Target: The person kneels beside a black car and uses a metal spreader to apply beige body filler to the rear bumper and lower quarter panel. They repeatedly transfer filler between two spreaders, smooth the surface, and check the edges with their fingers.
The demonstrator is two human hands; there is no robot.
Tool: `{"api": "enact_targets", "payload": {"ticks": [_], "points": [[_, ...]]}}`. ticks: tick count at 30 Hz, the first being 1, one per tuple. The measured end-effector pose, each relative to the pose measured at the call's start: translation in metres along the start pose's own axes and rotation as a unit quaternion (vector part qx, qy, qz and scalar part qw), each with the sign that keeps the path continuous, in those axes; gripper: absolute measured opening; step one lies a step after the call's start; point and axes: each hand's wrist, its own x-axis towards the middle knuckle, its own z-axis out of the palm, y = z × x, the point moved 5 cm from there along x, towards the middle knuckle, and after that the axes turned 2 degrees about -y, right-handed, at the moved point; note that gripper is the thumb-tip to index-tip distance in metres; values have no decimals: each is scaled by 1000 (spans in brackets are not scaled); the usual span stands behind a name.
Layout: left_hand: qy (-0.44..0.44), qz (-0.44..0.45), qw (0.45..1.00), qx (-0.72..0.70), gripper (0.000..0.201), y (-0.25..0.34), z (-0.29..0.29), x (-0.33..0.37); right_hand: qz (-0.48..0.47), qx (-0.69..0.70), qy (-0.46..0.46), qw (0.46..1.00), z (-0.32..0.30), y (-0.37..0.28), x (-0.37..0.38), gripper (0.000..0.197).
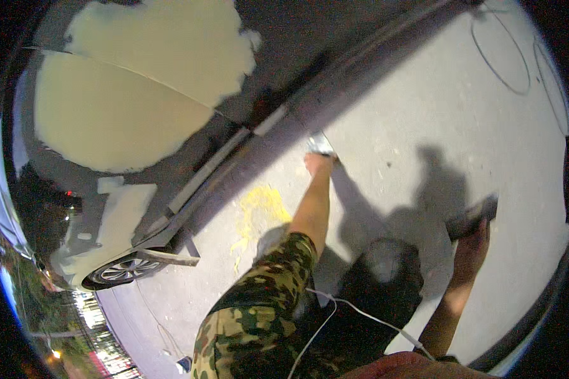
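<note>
Car point(291, 35) w/ a big cream patch point(136, 117) is filling the upper L. L hand point(319, 163) is closing its fingers round the near end of a shiny flat blade point(320, 144); blade is showing against the pale floor point(525, 158), near the car's lower edge. Can't tell if it's touching anything. R hand point(471, 249) is partly curling round the near edge of a dark flat block point(471, 218), well apart from L hand; block's exact kind is blurring too much to tell. Camo sleeve point(253, 278) is covering the upper L arm, white cord point(412, 339) is hanging b/w the arms, yellow smear point(265, 203) is lying on the floor b/w L forearm & wheel point(123, 271).
</note>
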Motion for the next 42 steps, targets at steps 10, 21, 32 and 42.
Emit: {"api": "enact_targets", "payload": {"ticks": [10, 21, 32, 42], "points": [[-77, 17, 970, -230, 42, -39, 5, 32, -22, -59, 41, 997, -16, 9, 12, 56], [-236, 319, 707, -585, 25, -28, -235, -214, -54, -27, -88, 994, 151, -54, 12, 23], [-182, 468, 713, -489, 22, -28, -328, -343, -47, 72, -354, 931, 317, -78, -79, 22], [-136, 461, 696, -533, 26, -57, -354, -331, -262, -377, -475, 750, 339, -85, -110, 18]]}}
